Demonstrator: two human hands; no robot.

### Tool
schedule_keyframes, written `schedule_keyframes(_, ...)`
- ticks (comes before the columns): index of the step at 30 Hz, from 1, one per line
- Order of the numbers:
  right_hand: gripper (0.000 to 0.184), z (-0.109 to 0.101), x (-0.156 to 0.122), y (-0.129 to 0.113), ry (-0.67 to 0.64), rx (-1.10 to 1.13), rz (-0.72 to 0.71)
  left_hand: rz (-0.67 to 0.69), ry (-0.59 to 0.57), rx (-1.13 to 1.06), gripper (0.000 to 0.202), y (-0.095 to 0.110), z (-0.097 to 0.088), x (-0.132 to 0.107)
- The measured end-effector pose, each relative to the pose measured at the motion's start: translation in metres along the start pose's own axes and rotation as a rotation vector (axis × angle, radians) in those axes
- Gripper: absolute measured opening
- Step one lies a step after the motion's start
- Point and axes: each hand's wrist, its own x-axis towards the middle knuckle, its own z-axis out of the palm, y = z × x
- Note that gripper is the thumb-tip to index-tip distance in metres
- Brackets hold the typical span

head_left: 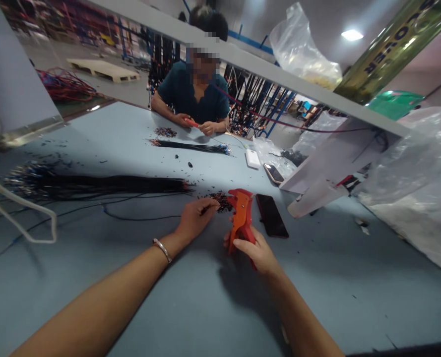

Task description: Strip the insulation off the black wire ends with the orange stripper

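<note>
My right hand (259, 250) is closed around the handles of an orange and red wire stripper (240, 215), its jaws pointing up and to the left. My left hand (197, 216) is closed in a pinch on a thin black wire (142, 218) that trails away to the left over the table. The fingertips sit a little left of the stripper's head, apart from it. Just behind both lies a pile of small black and copper-coloured offcuts (220, 201). A thick bundle of black wires (112, 184) lies farther left.
Across the table (190, 307), a co-worker (194, 94) holds a red tool near another wire bundle (190, 146). A dark phone (271, 215) lies right of the stripper. Plastic bags (421, 198) crowd the right side; a white wire stand (27, 213) juts in from the left.
</note>
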Motion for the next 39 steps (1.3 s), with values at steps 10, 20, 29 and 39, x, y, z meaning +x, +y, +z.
schedule_keyframes(10, 0.041, 0.0, 0.001, 0.001, 0.013, 0.023, 0.009, -0.014, 0.015, 0.078, 0.022, 0.004, -0.003, 0.001)
schedule_keyframes(20, 0.04, 0.0, 0.002, 0.002, 0.033, 0.043, 0.004, 0.018, 0.013, 0.073, 0.025, 0.002, -0.007, 0.001)
schedule_keyframes(29, 0.04, 0.0, 0.001, 0.001, 0.043, 0.04, 0.022, -0.018, -0.017, 0.006, 0.025, -0.002, -0.003, 0.002)
schedule_keyframes(39, 0.042, -0.001, 0.001, 0.001, 0.031, 0.022, 0.019, 0.003, -0.019, 0.002, 0.024, -0.002, -0.004, 0.002)
